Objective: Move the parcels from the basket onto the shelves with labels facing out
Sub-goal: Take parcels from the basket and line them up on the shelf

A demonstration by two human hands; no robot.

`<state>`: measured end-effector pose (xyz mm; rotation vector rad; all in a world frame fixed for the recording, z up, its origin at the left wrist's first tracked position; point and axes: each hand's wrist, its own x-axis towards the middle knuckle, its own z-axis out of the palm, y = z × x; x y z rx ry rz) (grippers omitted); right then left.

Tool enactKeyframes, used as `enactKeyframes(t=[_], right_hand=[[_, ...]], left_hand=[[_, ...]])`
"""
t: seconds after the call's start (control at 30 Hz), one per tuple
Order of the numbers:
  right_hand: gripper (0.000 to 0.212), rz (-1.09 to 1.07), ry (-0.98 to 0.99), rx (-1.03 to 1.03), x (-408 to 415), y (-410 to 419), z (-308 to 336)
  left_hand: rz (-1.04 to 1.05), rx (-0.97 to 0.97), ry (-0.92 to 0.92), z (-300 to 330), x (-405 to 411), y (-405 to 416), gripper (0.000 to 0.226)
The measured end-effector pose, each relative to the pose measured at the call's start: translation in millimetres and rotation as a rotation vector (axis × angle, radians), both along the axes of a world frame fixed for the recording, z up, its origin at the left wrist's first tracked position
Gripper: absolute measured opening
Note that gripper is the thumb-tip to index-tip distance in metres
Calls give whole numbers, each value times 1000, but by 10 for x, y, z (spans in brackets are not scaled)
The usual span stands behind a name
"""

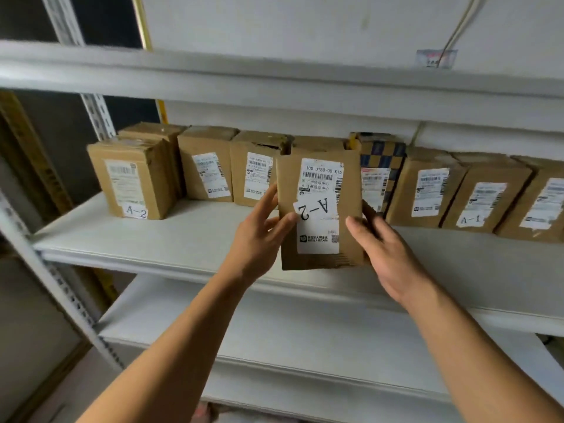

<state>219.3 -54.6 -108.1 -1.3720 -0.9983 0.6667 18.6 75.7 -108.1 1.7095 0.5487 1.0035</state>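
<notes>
A brown parcel (320,209) is held in front of the middle shelf (183,236), label outward, pinched between the left hand (259,230) and right hand (381,248), fingers curled round its edges. It is best set upright and slid back squarely. A row of parcels (207,166) is already lined behind, leaving little gap.

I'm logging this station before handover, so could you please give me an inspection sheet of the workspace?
Surface: middle shelf, white, front strip bare.
Job's things: held parcel, label facing out, A-2 tag upside down; row of parcels along the back, labels out.
Clutter: nothing seen.
Hands: left hand and right hand grip the held parcel's sides.
Cables: white cable on the wall.
Surroundings: upper shelf, lower shelf, slotted upright.
</notes>
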Motion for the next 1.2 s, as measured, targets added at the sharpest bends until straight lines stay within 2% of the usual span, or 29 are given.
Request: enactKeyframes(t=[0.1, 0.2, 0.33, 0.57, 0.67, 0.77, 0.9, 1.07, 1.2], right_hand=[[46, 112, -60, -58, 21, 289, 76], [59, 212, -101, -85, -48, 668, 45], [60, 246, -147, -105, -299, 1188, -52], [36, 122, -287, -135, -949, 2014, -259], [67, 68, -265, -133, -1250, 2321, -335], [75, 43, -204, -105, -1495, 2537, -372], [75, -22, -162, -81, -1647, 2733, -457], [52, -49, -146, -54, -1763, 2874, -491], [51, -70, -125, -20, -1826, 2909, -500]], left_hand=[[92, 17, -10, 73, -122, 211, 60], [168, 32, -12, 69, -286, 421, 62], [259, 63, 35, -46, -586, 752, 64], [402, 67, 75, -185, -1142, 1402, 63], [428, 65, 79, -255, -1319, 1669, 64], [436, 78, 73, -329, -1453, 1922, 65], [455, 113, 55, -412, -1556, 2195, 61], [502, 125, 13, -457, -1618, 2370, 53], [585, 189, 50, -482, -1595, 2424, 47]])
